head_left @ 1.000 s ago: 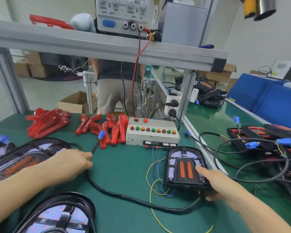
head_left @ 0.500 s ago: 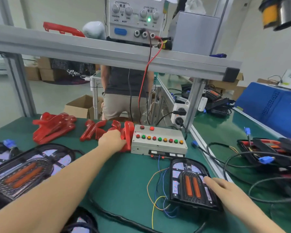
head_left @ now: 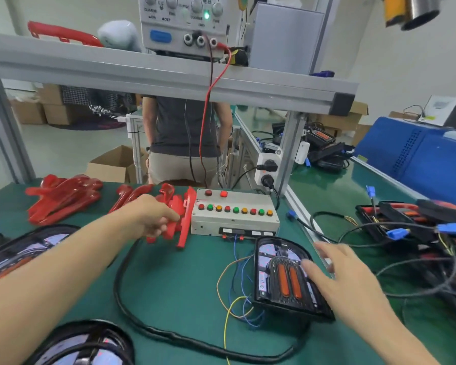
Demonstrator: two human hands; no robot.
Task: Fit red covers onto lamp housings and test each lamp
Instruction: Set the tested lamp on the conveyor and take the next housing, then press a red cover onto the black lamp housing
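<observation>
Beside the control box [head_left: 234,217], the left hand [head_left: 150,217] grips one red cover [head_left: 181,219]; the right hand [head_left: 337,275] hovers open over one lamp housing [head_left: 282,280].

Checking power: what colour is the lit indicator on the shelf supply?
Green, head view.

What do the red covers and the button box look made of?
red covers: likely moulded plastic, glossy and slightly see-through, judging by bright highlights on curved edges. button box: pale grey casing, matt; plastic or painted metal, cannot tell. Its round buttons look like coloured plastic.
</observation>
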